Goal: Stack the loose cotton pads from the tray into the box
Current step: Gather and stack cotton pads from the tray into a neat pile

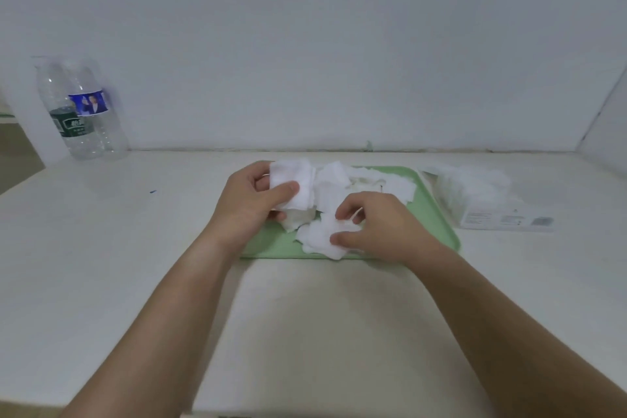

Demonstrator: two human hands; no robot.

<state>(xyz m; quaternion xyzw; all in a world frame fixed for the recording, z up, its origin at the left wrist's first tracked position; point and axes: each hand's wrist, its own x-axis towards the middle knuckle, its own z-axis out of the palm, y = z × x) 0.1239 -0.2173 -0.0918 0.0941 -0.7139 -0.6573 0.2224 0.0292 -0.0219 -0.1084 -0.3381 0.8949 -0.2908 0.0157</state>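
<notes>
A light green tray (437, 214) lies on the white table and carries several loose white cotton pads (342, 176). My left hand (251, 200) holds a small stack of pads (291, 183) over the tray's left end, thumb pressed on top. My right hand (369, 224) is over the tray's front and pinches a loose pad (319, 237) lying there. To the right of the tray stands the white box (502, 217), with pads inside it (471, 187).
Two clear plastic water bottles (81, 112) stand at the back left by the wall. A white wall runs along the back of the table. A panel (607, 125) leans at the far right. Bare table surface (305, 332) lies in front of the tray.
</notes>
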